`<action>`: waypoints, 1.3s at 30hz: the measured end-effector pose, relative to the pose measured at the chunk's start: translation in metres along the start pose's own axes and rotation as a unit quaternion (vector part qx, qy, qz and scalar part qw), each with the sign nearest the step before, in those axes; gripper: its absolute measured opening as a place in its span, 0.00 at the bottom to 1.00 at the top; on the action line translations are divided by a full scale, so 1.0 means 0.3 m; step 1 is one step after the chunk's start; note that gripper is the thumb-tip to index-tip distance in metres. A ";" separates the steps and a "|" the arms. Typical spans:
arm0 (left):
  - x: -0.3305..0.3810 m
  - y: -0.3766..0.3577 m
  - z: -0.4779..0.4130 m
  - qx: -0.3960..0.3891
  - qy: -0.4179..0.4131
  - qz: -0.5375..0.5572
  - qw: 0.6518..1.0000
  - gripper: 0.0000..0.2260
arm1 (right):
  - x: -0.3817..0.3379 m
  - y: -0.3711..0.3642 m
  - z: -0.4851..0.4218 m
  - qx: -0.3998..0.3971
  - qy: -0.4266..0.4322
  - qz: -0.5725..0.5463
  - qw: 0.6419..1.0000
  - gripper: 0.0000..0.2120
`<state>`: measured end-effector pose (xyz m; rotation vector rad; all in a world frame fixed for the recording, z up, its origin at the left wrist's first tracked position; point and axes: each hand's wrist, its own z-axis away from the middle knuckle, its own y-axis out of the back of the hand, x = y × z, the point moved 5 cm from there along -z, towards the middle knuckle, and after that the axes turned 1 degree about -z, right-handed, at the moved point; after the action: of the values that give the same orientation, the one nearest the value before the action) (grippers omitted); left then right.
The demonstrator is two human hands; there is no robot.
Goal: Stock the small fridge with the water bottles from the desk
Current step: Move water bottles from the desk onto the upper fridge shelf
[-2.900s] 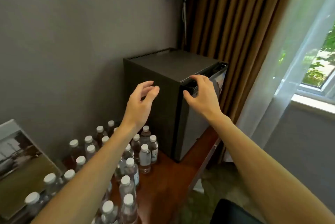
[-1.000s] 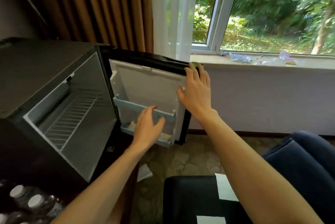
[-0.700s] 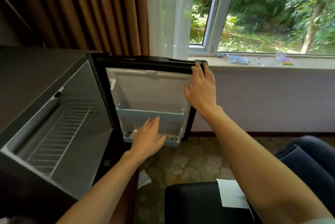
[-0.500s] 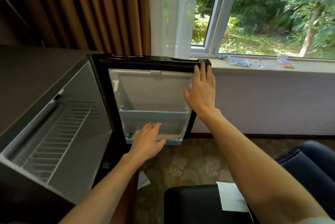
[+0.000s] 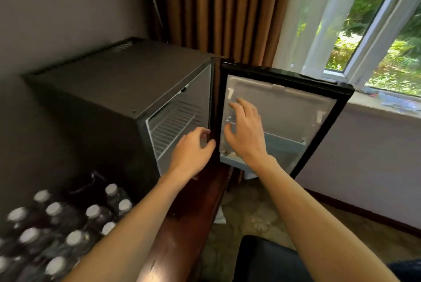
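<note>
Both hands are coming off the fridge (image 5: 114, 90) door (image 5: 284, 110), now swung wide, left hand (image 5: 193, 151) and right hand (image 5: 245, 133) loose and holding nothing, so loading can start; bottles (image 5: 54, 210) are waiting on the tabletop (image 5: 182, 236).

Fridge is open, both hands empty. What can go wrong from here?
1. Neither hand grips the fridge door, so it may swing back while bottles are fetched. The left hand is close to the hinge gap, so its fingers could get pinched.
2. The water bottles stand packed together on the desk. Pulling one out could topple its neighbours.
</note>
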<state>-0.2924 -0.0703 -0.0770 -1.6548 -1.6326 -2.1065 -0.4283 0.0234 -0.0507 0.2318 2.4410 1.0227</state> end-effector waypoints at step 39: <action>-0.788 0.131 0.594 0.512 0.312 0.196 0.776 0.09 | -0.814 -0.845 0.338 -0.309 0.390 -0.281 0.821 0.11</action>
<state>-0.0401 -0.0925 -0.2351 -0.7062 -1.5124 -0.9853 -0.1587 -0.1730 -0.2022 -1.2753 2.3356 1.7437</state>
